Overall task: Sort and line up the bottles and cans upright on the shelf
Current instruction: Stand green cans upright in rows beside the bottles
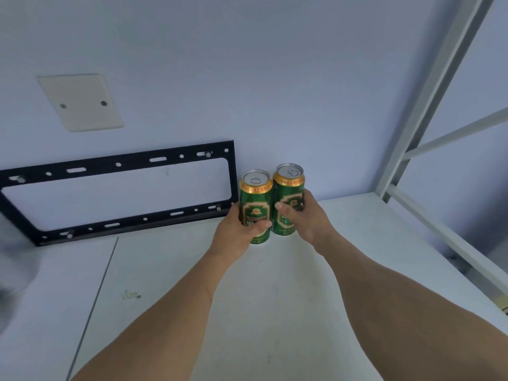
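Note:
Two green cans with gold rims stand upright side by side near the back of the white shelf (275, 284), close to the wall. My left hand (236, 232) is wrapped around the left green can (255, 199). My right hand (305, 218) grips the right green can (288, 188), which touches or nearly touches its neighbour. Both silver tops with pull tabs face up.
A black metal bracket frame (121, 163) leans on the wall left of the cans. A beige cover plate (79, 101) is fixed to the wall above it. Grey shelf uprights and crossbars (428, 86) rise at the right edge. A blurred grey shape (11, 259) sits far left.

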